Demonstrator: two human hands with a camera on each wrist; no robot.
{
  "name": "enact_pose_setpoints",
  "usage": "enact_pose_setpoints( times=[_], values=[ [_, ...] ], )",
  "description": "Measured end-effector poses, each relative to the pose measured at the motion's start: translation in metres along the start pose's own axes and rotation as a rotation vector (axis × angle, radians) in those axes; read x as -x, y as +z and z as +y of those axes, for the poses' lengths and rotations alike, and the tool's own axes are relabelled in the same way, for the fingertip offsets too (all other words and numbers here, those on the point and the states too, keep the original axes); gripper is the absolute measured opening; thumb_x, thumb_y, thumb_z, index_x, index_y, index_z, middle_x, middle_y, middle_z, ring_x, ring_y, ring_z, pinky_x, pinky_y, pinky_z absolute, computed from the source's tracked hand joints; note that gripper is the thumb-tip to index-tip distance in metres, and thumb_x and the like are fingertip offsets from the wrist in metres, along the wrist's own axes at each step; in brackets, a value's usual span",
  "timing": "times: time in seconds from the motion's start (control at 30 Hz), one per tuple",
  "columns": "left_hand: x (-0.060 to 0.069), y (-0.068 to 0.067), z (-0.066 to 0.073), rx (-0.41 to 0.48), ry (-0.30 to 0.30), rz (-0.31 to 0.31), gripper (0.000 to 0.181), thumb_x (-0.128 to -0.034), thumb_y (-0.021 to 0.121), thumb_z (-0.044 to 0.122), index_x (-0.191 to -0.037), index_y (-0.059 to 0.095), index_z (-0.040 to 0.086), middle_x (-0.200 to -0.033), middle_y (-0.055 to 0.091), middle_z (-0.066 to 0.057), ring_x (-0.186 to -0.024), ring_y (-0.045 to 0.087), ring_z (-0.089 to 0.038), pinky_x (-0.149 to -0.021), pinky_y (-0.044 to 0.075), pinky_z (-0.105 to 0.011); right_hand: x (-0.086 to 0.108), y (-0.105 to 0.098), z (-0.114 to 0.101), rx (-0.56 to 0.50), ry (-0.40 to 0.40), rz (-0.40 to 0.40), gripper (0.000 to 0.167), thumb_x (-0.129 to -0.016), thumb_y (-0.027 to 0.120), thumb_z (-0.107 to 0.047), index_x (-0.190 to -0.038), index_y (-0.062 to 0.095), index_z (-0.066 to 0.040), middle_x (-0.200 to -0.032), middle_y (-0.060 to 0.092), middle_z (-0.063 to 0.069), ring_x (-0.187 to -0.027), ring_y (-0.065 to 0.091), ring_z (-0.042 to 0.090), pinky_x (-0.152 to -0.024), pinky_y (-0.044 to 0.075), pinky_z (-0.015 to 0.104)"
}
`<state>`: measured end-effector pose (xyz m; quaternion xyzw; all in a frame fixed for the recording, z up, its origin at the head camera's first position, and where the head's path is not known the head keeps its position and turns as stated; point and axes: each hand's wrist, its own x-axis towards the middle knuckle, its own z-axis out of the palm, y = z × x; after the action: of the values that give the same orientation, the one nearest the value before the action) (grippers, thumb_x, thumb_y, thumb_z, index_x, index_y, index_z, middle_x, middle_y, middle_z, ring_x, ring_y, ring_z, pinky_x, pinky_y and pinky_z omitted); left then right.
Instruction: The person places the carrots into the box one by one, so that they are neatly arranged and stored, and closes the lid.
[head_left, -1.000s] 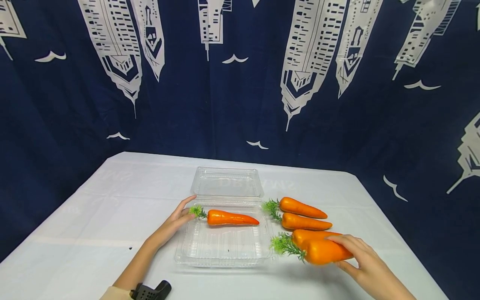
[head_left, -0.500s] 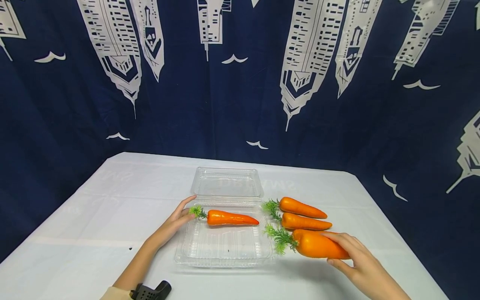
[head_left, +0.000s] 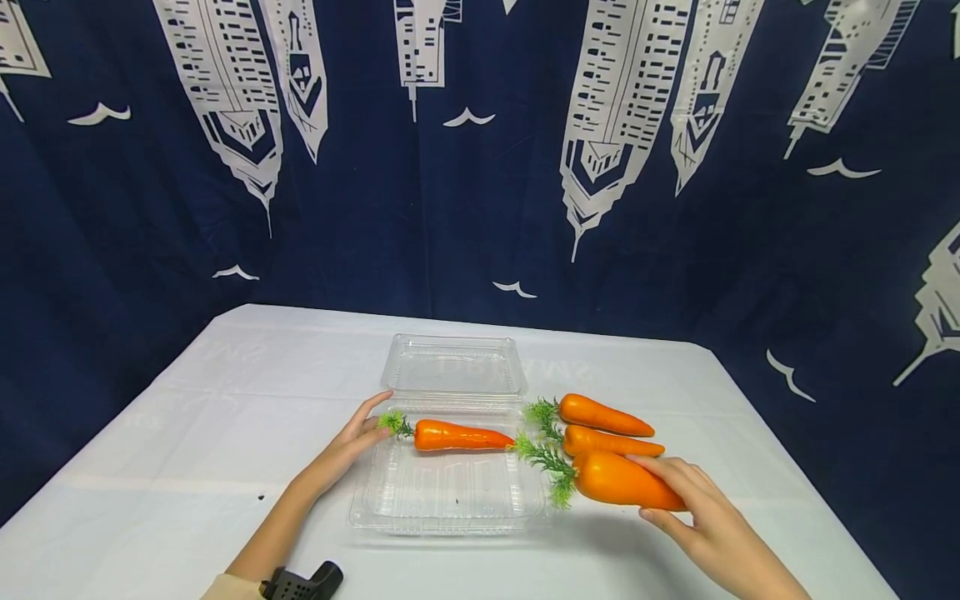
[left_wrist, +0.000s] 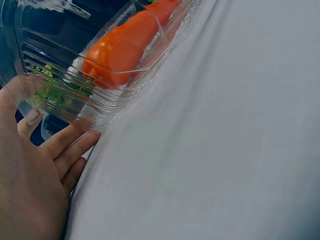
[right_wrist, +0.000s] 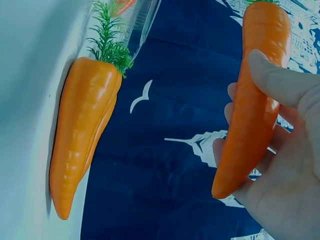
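My right hand [head_left: 701, 512] grips an orange carrot [head_left: 626, 482] with green leafy top, thumb on one side and fingers curled round the other in the right wrist view. The carrot is raised off the table, its leaves over the right edge of a clear plastic clamshell box [head_left: 450, 496]. Inside that box lies another carrot [head_left: 461, 436], leaves to the left. My left hand [head_left: 345, 446] touches the box's left side with mostly straight fingers; its fingers [left_wrist: 67, 145] lie against the ribbed wall in the left wrist view.
Two carrots [head_left: 603, 415] [head_left: 611, 442] lie right of the box, partly behind the held one, which may hide another. The box's lid [head_left: 453, 367] lies folded back. A white cloth [head_left: 187, 450] covers the table; a dark blue printed curtain [head_left: 465, 208] hangs behind.
My right hand has moved left and slightly up with its carrot, toward the box, covering a carrot seen behind it a second ago. The left hand and box have stayed still.
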<state>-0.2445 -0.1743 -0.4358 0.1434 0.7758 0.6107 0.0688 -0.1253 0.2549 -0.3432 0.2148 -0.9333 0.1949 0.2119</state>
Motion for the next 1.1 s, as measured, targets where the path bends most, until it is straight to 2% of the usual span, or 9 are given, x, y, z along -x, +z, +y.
enact_pose_setpoints(
  times=[0.37, 0.57, 0.83, 1.1],
  values=[
    [0.0, -0.002, 0.001, 0.025, -0.002, -0.02, 0.056, -0.0935, 0.045, 0.03, -0.142, 0.018, 0.034, -0.134, 0.043, -0.021, -0.109, 0.054, -0.029, -0.09, 0.044, -0.044, -0.004, 0.005, -0.007, -0.035, -0.032, 0.023, 0.054, -0.075, 0.073, -0.018, -0.124, 0.052, -0.025, -0.11, 0.054, -0.012, -0.097, 0.039, -0.007, -0.086, 0.024, -0.003],
    [0.001, -0.001, 0.001, 0.026, -0.004, -0.012, 0.057, -0.0928, 0.046, 0.029, -0.142, 0.019, 0.034, -0.135, 0.043, -0.02, -0.113, 0.052, -0.031, -0.093, 0.042, -0.048, -0.005, 0.006, -0.009, -0.047, -0.019, 0.031, 0.051, -0.076, 0.072, -0.017, -0.123, 0.052, -0.024, -0.109, 0.055, -0.013, -0.1, 0.037, -0.01, -0.086, 0.024, -0.002],
    [0.0, 0.0, 0.001, 0.031, -0.003, -0.01, 0.058, -0.0921, 0.047, 0.029, -0.143, 0.019, 0.032, -0.134, 0.044, -0.019, -0.111, 0.053, -0.029, -0.095, 0.041, -0.048, -0.01, 0.011, -0.014, -0.035, 0.015, 0.046, 0.047, -0.076, 0.072, -0.02, -0.12, 0.054, -0.021, -0.112, 0.058, -0.008, -0.103, 0.039, -0.004, -0.087, 0.023, -0.001],
    [0.0, 0.0, 0.0, 0.02, -0.008, -0.007, 0.057, -0.0924, 0.047, 0.03, -0.142, 0.019, 0.034, -0.134, 0.044, -0.019, -0.112, 0.052, -0.03, -0.096, 0.038, -0.052, -0.015, 0.018, -0.019, -0.05, -0.007, 0.086, 0.05, -0.074, 0.074, -0.015, -0.12, 0.054, -0.02, -0.112, 0.058, -0.005, -0.1, 0.043, -0.001, -0.089, 0.022, 0.009]
  ],
)
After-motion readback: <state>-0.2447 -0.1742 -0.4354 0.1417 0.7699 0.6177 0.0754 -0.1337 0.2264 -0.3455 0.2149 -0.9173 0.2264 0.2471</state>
